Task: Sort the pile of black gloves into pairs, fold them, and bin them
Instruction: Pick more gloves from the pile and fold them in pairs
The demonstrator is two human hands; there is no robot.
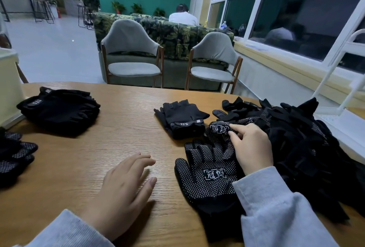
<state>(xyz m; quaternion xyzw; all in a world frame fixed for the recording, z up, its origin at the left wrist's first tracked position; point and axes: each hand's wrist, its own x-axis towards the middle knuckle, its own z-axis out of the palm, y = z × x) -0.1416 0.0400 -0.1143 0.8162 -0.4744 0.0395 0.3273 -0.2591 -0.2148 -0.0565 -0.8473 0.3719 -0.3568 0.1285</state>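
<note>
Right hand (251,148) fingers pinching dotted glove (219,128) beside pile (300,144), left hand (124,189) fingers relaxed, flat on tabletop (126,134)

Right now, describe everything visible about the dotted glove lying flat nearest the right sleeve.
The dotted glove is black fabric covered in small white grip dots, with a white boxed logo printed mid-palm. It lies flat, palm up, on the wooden table, fingers spread and pointing away toward the far edge, cuff toward the person. The right hand and its grey sleeve overlap its right side and hide the cuff's edge. A second dotted glove, which the right hand pinches, lies just beyond it, beside the pile.
</note>
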